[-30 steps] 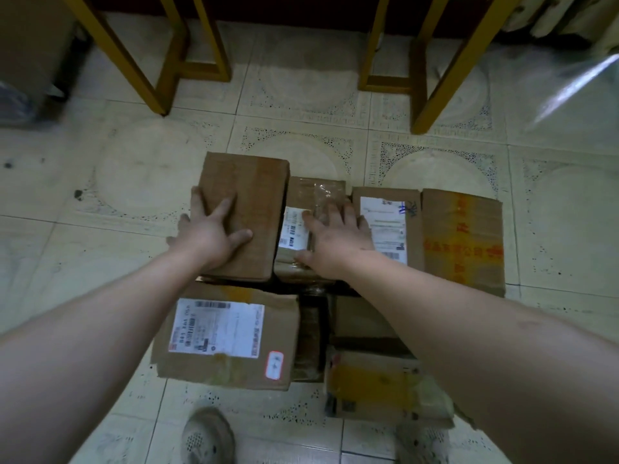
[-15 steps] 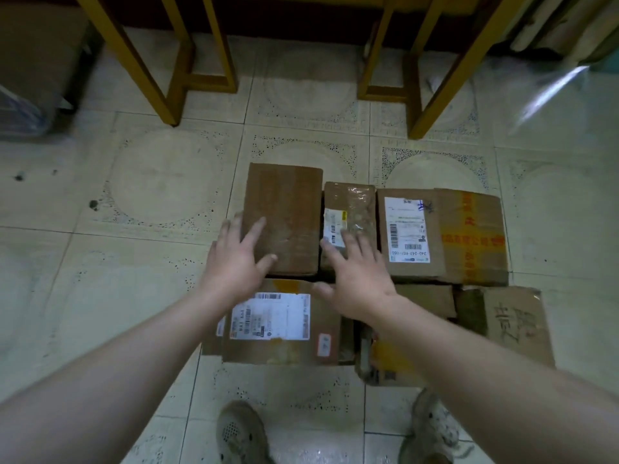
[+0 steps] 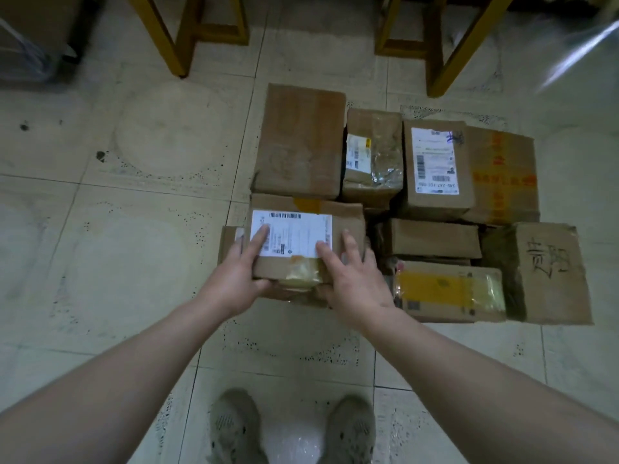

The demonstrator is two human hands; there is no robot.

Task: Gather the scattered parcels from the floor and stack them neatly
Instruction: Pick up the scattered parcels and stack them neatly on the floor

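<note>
Off the far row now: left hand [image 3: 234, 279] and right hand [image 3: 351, 283], fingers spread flat, press the white-labelled brown cardboard parcel [image 3: 345, 219] at the cluster's near-left on the tiled floor [image 3: 134, 262], likely squaring it next.

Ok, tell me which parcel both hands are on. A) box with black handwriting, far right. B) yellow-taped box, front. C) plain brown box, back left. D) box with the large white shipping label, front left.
D: the left hand and right hand both rest their fingers on the near end of the white-labelled box.
</note>
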